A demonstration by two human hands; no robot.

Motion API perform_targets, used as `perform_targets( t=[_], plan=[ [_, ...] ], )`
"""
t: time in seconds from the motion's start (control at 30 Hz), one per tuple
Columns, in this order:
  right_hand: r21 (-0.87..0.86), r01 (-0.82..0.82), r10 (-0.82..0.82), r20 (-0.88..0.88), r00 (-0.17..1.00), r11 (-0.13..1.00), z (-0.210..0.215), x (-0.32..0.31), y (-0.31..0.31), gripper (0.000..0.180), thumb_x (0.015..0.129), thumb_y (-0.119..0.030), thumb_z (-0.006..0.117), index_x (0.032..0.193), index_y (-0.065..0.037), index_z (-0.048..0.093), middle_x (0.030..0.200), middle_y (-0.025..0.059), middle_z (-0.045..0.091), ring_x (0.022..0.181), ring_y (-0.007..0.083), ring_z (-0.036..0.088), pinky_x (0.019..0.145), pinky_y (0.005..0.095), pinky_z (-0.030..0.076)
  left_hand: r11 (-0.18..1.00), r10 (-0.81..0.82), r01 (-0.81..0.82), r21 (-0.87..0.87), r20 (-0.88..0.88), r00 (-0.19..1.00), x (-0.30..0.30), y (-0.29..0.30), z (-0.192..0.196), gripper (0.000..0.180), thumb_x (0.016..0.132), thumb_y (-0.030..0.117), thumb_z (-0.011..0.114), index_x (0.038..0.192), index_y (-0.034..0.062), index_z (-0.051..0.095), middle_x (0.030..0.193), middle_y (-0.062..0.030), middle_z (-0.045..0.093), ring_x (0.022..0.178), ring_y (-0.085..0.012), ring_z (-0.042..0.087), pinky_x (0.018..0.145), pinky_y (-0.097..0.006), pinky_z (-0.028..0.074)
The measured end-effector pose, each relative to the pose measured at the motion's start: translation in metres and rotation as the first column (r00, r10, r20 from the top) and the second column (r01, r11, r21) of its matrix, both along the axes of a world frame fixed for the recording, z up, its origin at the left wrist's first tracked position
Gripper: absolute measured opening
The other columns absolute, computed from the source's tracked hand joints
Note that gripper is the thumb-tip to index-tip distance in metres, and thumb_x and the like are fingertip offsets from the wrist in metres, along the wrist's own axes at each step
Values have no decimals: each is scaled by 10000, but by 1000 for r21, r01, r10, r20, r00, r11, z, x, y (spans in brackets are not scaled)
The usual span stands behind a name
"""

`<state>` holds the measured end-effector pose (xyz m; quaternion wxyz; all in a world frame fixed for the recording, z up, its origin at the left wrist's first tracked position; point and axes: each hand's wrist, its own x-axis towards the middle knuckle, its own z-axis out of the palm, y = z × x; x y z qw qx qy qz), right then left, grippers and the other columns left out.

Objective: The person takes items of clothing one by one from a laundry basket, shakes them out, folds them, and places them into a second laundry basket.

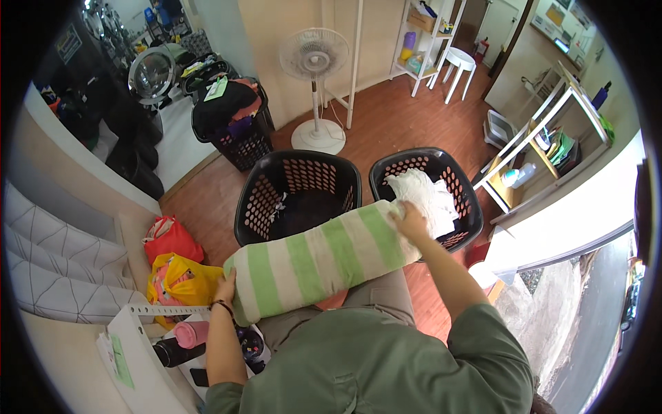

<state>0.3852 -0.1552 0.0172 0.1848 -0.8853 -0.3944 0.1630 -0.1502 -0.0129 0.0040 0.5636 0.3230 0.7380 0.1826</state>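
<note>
Across my lap lies a long, thick bundle of cloth [324, 259] with wide green and cream stripes, looking like a rolled or folded towel or blanket. My left hand [225, 286] grips its left end, the fingers partly hidden. At the other end, my right hand [412, 222] holds the upper corner. Just beyond the bundle stand two black plastic laundry baskets. The left basket [298, 160] has dark contents and a small white scrap inside. White crumpled fabric [420, 196] fills part of the right basket [471, 207], close to my right hand.
A white standing fan [315, 58] and a full laundry basket [238, 148] stand farther back. Red [171, 238] and yellow [181, 279] bags sit at my left, above a white shelf [131, 345] with bottles. An open shelf [545, 155] and white stool [457, 65] are at right.
</note>
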Motion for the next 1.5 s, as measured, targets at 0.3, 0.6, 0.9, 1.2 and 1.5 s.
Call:
perform_targets(
  t=[0.3, 0.6, 0.9, 1.2, 1.5],
  plan=[
    [30, -769, 746, 222, 628, 638, 22, -161, -56, 517, 896, -456, 587, 1302, -137, 567, 1420, 126, 488, 1383, 308, 369, 1102, 523, 288, 997, 52, 0, -77, 674, 737, -18, -38, 28, 488, 971, 334, 524, 1382, 74, 483, 1311, -126, 592, 1133, -288, 614, 956, -442, 506],
    [524, -232, 358, -152, 921, 819, 38, -152, -77, 392, 858, -278, 684, 1202, -99, 623, 1289, 110, 594, 1207, 326, 532, 1032, 418, 380, 889, -458, 233, 395, 730, 507, 202, -47, 169, 495, 936, 106, 553, 1403, 45, 400, 1245, -111, 580, 1110, -228, 599, 927, -378, 512],
    [75, 714, -293, -879, 377, 696, -50, -117, -138, 792, 867, -587, 576, 1398, -9, 478, 1397, 188, 520, 1323, 300, 459, 1090, 385, 338, 168, -860, 279, 946, 279, -428, 247, -136, 313, 687, 959, 492, 499, 1432, 7, 386, 1328, -213, 526, 1259, -351, 503, 1023, -457, 417],
    [223, 878, -58, -961, 272, 424, 11, -101, -56, 649, 802, -40, 677, 1390, -64, 400, 1311, 139, 537, 1197, 290, 528, 989, 419, 453, 493, -869, -308, 813, 449, -208, 249, -251, 374, 357, 884, 415, 689, 1158, 187, 696, 1233, -269, 566, 1021, -393, 600, 835, -391, 478],
    [424, 889, 460, -832, 308, 172, 155, -53, -29, 535, 850, 28, 544, 1346, -119, 410, 1240, 124, 568, 1115, 317, 591, 947, 489, 522, 570, -782, -313, 760, 384, -491, 262, -264, 372, 395, 914, 509, 610, 1151, 210, 711, 1398, -371, 399, 1129, -420, 570, 869, -411, 470]
  ],
)
